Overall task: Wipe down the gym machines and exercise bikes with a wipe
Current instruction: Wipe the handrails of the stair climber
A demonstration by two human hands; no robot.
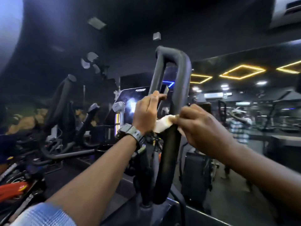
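A tall black padded loop handle (182,75) of an exercise machine rises in the middle of the head view. My left hand (146,113), with a dark watch on the wrist, grips the left bar of the loop. My right hand (200,126) presses a white wipe (162,123) around the right bar, just below the left hand's level. The wipe is crumpled and partly hidden under my fingers. A lit console screen (130,101) sits behind the handle.
Another machine with black padded handles (63,95) stands at the left. An orange and black bike frame (17,188) lies low at the left. A mirror at the right reflects a person (239,123) and yellow ceiling lights (242,71). A dark bin (195,173) stands beyond the handle.
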